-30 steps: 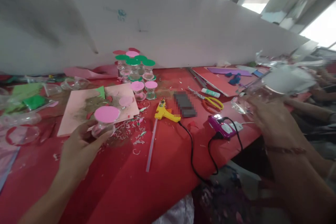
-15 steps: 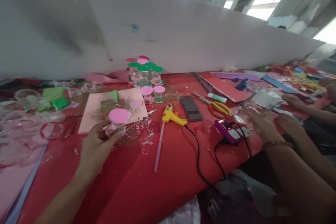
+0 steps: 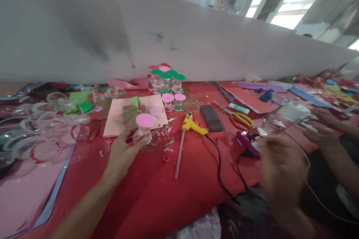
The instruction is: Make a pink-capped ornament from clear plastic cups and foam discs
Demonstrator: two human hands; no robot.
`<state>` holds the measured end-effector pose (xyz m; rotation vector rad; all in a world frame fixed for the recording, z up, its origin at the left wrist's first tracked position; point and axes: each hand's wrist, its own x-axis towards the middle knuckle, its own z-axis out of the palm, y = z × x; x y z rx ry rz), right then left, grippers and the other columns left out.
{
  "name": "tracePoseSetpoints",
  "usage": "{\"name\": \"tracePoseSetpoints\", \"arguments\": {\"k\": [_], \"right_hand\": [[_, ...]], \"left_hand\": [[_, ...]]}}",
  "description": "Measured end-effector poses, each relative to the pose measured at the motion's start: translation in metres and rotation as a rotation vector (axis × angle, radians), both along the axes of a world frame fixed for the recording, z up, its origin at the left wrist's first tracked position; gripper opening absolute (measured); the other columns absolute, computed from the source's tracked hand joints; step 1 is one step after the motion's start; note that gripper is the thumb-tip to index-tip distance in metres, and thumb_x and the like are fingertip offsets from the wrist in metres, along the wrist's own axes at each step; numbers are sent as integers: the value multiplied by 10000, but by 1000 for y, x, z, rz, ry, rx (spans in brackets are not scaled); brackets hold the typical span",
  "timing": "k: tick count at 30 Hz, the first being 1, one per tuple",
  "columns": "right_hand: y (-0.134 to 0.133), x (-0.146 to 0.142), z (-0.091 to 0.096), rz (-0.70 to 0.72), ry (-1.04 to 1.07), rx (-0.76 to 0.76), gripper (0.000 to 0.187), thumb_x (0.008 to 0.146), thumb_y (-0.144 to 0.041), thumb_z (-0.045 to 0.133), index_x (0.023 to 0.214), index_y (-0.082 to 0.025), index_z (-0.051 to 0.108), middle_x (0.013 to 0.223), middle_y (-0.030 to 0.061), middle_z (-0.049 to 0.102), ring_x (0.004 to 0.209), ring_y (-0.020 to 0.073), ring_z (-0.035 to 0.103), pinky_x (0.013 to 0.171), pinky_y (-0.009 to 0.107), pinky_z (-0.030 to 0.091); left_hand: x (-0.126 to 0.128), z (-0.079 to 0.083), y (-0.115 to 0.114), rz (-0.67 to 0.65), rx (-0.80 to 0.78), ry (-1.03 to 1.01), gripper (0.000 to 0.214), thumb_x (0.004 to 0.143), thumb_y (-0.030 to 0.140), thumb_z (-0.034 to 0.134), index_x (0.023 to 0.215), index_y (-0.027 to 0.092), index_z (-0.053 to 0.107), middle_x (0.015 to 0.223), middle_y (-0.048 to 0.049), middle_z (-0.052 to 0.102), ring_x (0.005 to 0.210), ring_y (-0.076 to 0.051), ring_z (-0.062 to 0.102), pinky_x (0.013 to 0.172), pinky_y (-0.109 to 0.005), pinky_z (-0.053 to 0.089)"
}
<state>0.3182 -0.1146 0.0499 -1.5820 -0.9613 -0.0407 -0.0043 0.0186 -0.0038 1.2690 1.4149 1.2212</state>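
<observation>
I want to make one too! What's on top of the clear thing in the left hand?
A flat pink disc tops the clear cup in the left hand; the disc hides what's directly beneath.

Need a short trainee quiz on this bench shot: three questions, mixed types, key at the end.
1. Multiple choice: what does the left hand hold?
A: a white-and-green tube
B: a clear piece topped with a disc
C: a green sheet

2. True or false: in the picture, the yellow glue gun lies between the left hand and the purple socket box.

3. Fill in: the two clear pieces standing just in front of the green-topped cluster have ____ tops.

Key: 1 B; 2 true; 3 pink.
</observation>
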Motion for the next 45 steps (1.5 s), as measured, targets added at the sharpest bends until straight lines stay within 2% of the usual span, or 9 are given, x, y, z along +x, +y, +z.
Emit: {"name": "tracePoseSetpoints", "arguments": {"k": [4, 7, 9, 14, 22, 30, 37, 40, 45], "right_hand": [[54, -112, -13, 621, 244, -144, 239, 901, -413, 553, 822, -208, 645, 663, 11, 616, 598, 152, 579, 579, 287, 476], [106, -163, -24, 720, 444, -89, 381, 935, -472, 476, 669, -205, 534, 612, -10, 539, 560, 125, 512, 542, 257, 431], [133, -178, -32, 733, 481, -47, 287, 916, -474, 513, 823, -210, 576, 739, 5, 587, 651, 137, 550, 619, 270, 467], [154, -179, -49, 912, 514, -60, 482, 862, -498, 593, 1264, -246, 511, 1199, 100, 592, 972, 191, 610, 851, 341, 506], [158, -166, -59, 965, 663, -47, 539, 843, -542, 602, 1310, -277, 559, 1356, 81, 574, 1215, 244, 548, 1031, 428, 431], [152, -173, -58, 1069, 523, -69, 414, 844, -457, 643, 1198, -245, 667, 1294, 68, 644, 1190, 230, 588, 1034, 396, 447], [152, -175, -60, 1083, 357, -29, 387, 881, -431, 608, 1236, -281, 648, 1334, 45, 611, 1250, 211, 545, 1056, 371, 428], [152, -175, -59, 1059, 479, -77, 412, 863, -473, 613, 1209, -256, 663, 1263, 54, 654, 1168, 226, 597, 993, 374, 472], [158, -176, -65, 1000, 820, -58, 386, 826, -526, 634, 1043, -217, 710, 933, 31, 738, 848, 191, 676, 854, 356, 531]], "left_hand": [[1, 0, -3, -78, -7, -101, 588, 620, 427, 810, 1105, 153, 619, 1101, -86, 681, 1007, -232, 626, 880, -315, 474], [-1, 0, -2, -115, -9, -196, 538, 658, 410, 789, 1090, 158, 592, 1066, -69, 673, 938, -201, 636, 844, -302, 485], [-3, 0, -1, -114, -11, -226, 523, 658, 403, 787, 1077, 162, 587, 1026, -54, 677, 894, -190, 642, 823, -298, 491], [-7, -5, 2, -45, 41, -32, 559, 642, 415, 778, 1108, 159, 607, 1015, -58, 688, 904, -219, 631, 836, -327, 476], [-6, -6, 3, -29, 69, 141, 523, 671, 409, 727, 1101, 136, 608, 1001, -77, 690, 924, -240, 628, 863, -349, 461], [-10, -15, 6, -26, 220, 321, 457, 670, 326, 708, 1092, 168, 635, 1114, -93, 666, 1034, -272, 607, 947, -406, 440], [-15, -16, 9, -20, 285, 245, 462, 672, 264, 699, 1124, 180, 652, 1195, -123, 643, 1119, -305, 587, 991, -443, 428], [-14, -12, 8, -29, 307, 248, 455, 689, 298, 721, 1124, 180, 659, 1211, -128, 640, 1162, -312, 572, 1019, -454, 413], [-10, -8, 5, -125, 275, 75, 721, 668, 304, 788, 1334, 258, 518, 1383, -94, 551, 1246, -275, 533, 1053, -425, 407]]}}
